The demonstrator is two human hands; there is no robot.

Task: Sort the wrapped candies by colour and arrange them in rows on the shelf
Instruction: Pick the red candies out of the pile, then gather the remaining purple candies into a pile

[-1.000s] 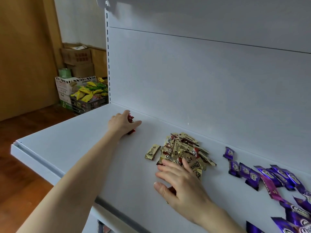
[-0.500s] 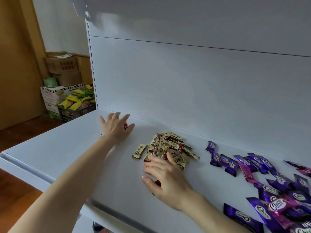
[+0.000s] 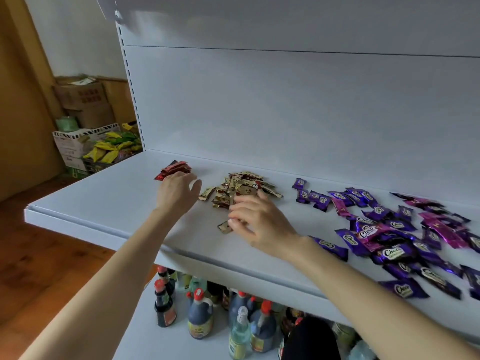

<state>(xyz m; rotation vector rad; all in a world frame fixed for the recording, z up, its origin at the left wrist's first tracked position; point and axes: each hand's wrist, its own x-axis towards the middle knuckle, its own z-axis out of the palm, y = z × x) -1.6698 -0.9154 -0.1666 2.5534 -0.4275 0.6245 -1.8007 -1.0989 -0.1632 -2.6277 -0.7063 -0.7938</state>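
Observation:
A small bunch of red candies (image 3: pixel 174 168) lies at the back left of the white shelf (image 3: pixel 104 203). My left hand (image 3: pixel 178 191) hovers just in front of it, fingers relaxed and holding nothing. A pile of gold candies (image 3: pixel 242 187) sits mid-shelf. My right hand (image 3: pixel 259 220) rests over the pile's near edge with its fingers lightly bent. Its thumb tip touches a single gold candy (image 3: pixel 225 227) lying apart from the pile. Several purple candies (image 3: pixel 389 229) and a few magenta ones (image 3: pixel 441 229) are scattered at the right.
The shelf's back panel (image 3: pixel 285 113) rises right behind the candies. Several sauce bottles (image 3: pixel 200 315) stand on the lower shelf. Cardboard boxes (image 3: pixel 83 100) and a crate of yellow-green packets (image 3: pixel 111 149) sit on the wooden floor at the left.
My left hand has let go of the red candies and drawn back a little, so they now show. My right hand stays at the gold pile. The view has tipped down to the lower shelf.

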